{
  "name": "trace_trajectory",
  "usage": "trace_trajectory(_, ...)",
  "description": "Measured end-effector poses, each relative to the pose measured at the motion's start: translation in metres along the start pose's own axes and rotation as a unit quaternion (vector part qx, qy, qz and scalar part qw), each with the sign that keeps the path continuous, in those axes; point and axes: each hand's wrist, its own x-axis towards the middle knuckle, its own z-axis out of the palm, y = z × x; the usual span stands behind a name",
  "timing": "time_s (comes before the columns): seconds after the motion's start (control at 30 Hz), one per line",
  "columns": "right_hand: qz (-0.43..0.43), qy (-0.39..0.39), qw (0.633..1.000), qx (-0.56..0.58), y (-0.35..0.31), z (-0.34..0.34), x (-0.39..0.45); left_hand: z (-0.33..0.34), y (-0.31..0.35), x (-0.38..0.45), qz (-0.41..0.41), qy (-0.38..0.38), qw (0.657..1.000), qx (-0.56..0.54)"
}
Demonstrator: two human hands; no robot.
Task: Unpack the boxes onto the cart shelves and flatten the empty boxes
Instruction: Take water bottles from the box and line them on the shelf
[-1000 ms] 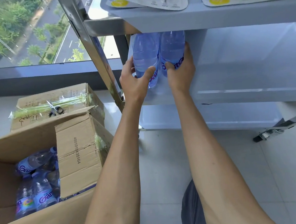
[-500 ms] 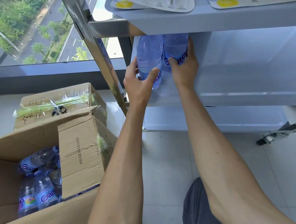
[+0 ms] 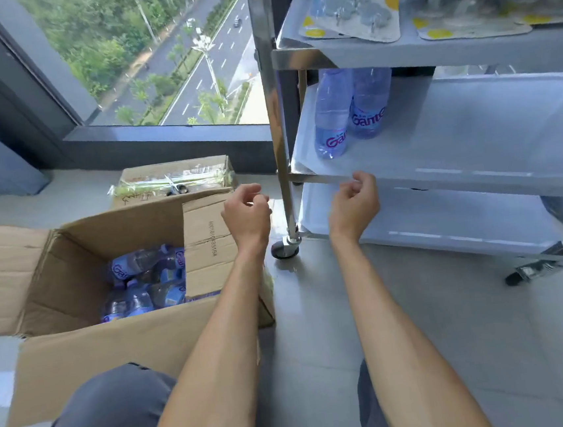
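From the head camera, my left hand (image 3: 246,216) hung in the air above the flap of the open box (image 3: 82,263), fingers loosely curled and holding nothing. My right hand (image 3: 353,203) hovered in front of the front lip of the cart's middle shelf (image 3: 456,148), fingers likewise loosely curled and empty. Two water bottles (image 3: 349,110) stood upright, touching each other, at the left rear corner of that shelf. More bottles (image 3: 142,285) lay jumbled inside the open box on the floor. Beyond it sat a taped box (image 3: 173,180) with scissors (image 3: 175,188) on top.
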Motion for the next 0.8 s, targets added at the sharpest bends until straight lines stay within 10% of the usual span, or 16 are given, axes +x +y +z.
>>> trace_trajectory(0.2,0.012,-0.265,0.964,-0.031,-0.018,0.061,-0.112,-0.121,-0.044,0.021,-0.146,0.184,0.968,0.091)
trace_trajectory(0.47,0.035,-0.571,0.790,-0.220,0.006,0.189,-0.210,-0.244,-0.124,0.072,-0.345,0.182,0.893,0.225)
trace_trajectory(0.8,0.046,-0.551,0.696,-0.459,0.135,0.304,-0.251,-0.265,-0.231,0.175,-0.317,0.045,0.876,0.362)
